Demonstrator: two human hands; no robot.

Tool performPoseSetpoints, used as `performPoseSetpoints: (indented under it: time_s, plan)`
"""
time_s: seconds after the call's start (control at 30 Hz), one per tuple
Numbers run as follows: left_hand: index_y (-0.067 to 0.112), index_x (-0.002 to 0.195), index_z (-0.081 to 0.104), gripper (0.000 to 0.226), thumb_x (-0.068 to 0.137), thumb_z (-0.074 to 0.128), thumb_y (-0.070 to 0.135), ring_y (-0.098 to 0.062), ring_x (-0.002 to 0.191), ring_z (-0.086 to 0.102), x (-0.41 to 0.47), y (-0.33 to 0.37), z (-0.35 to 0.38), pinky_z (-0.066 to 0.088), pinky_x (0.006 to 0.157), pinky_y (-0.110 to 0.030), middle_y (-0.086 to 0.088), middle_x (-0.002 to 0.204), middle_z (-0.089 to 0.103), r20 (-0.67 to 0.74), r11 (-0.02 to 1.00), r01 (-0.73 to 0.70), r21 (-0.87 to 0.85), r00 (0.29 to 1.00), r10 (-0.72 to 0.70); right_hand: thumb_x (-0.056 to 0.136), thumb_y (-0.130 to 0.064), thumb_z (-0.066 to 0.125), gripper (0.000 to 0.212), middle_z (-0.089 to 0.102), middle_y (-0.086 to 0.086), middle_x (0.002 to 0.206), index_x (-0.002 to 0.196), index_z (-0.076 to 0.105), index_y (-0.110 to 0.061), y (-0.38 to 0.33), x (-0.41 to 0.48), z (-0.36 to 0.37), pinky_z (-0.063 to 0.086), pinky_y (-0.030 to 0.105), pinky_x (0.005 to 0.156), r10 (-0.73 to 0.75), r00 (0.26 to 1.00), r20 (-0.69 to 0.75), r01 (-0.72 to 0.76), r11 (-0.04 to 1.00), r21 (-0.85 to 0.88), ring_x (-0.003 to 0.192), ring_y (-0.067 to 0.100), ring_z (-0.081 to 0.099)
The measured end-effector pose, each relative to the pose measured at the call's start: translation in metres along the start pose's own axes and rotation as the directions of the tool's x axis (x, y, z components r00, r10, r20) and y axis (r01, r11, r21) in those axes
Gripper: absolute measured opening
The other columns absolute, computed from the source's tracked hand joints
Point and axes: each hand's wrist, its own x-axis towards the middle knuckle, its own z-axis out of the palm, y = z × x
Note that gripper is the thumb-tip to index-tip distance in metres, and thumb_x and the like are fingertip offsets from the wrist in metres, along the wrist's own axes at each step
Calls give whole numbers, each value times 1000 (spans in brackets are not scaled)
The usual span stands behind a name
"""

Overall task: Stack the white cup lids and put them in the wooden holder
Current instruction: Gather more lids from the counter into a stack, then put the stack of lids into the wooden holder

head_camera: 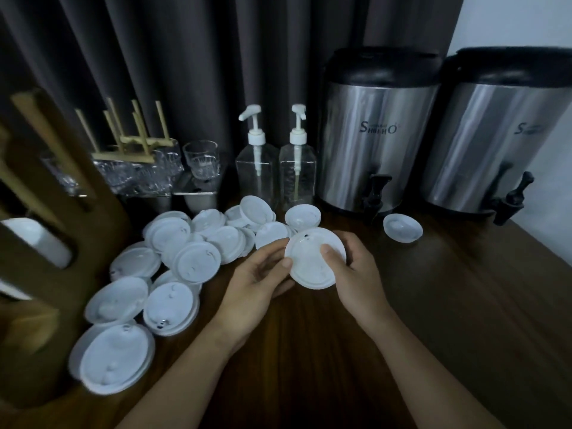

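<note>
Item: held white lid (314, 258), right of the wooden holder (102, 230) and well apart from it, raised above the table (433, 305). Gripped at its near-holder rim by the left hand (260, 274), thumb on top; gripped at its far rim by the right hand (353, 267), thumb pressed on the face. One lid or a nested few: cannot tell.

Step in hand, as judged: building the stack. Keep rims level and the same face up; press evenly round the edge until seated; draw next from the nearest loose lids.

Counts:
- loose lids (192, 261), heaped just right of the holder: about twenty, overlapping, exact number uncertain.
- stray lid (403, 228), far right of the holder: one.
- pump bottles (257, 168): two.
- steel dispensers (377, 144): two.
</note>
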Motion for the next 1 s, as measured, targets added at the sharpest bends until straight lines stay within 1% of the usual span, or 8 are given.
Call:
performPoseSetpoints:
  time_s: [0.13,0.3,0.47,0.57,0.63,0.73,0.9,1.0]
  plan:
    - [16,137,67,34,104,60,13,-14,121,70,-24,35,-16,61,98,-35,5,129,74,-79,998,-58,31,995,60,100,-29,67,18,73,-13,112,116,63,-37,-35,-8,15,60,29,81,4,998,67,-6,1000,26,102,1,69]
    - [13,133,69,30,105,58,10,-14,118,72,-54,74,-42,61,88,-26,4,127,76,-155,990,-116,76,980,126,96,-33,71,23,77,-8,106,119,65,-31,-79,-19,38,63,46,83,-44,991,128,47,999,-15,98,9,73]
    - [20,129,72,28,106,57,15,-11,112,73,-89,112,-79,60,84,-22,10,122,77,-173,971,-134,199,970,170,93,-30,74,10,78,-5,86,98,65,-32,-121,-37,72,62,54,76,-100,975,200,110,993,-40,81,18,73]
    - [29,123,74,26,105,58,17,-8,111,73,-111,130,-107,60,84,-20,11,119,78,-202,954,-142,265,959,198,92,-33,74,10,76,5,82,93,64,-34,-140,-49,97,58,56,73,-129,959,251,143,989,-42,81,30,71]
    - [27,123,74,27,105,58,16,-9,112,73,-122,141,-127,60,85,-20,9,119,78,-219,944,-154,292,950,222,93,-31,74,10,76,6,81,94,65,-30,-153,-54,118,57,58,74,-140,952,272,152,988,-22,80,32,71]
    - [19,125,74,27,105,58,12,-10,108,75,-135,159,-158,60,85,-20,7,114,80,-258,944,-166,286,935,243,92,-29,76,9,77,1,78,94,67,-28,-172,-55,153,59,57,74,-171,943,286,179,984,-2,78,25,73]
    - [23,123,77,25,104,62,17,-9,110,74,-142,187,-213,63,88,-26,11,114,79,-330,904,-153,400,896,298,88,-27,79,8,77,-16,87,92,75,-34,-200,-50,211,62,47,82,-202,941,273,204,979,24,87,5,72]
    - [31,115,77,24,104,62,17,-6,110,73,-139,200,-240,62,87,-23,16,111,79,-339,888,-162,430,883,325,88,-25,79,11,78,-14,87,91,77,-35,-213,-46,238,63,50,82,-197,942,271,194,980,40,88,10,74]
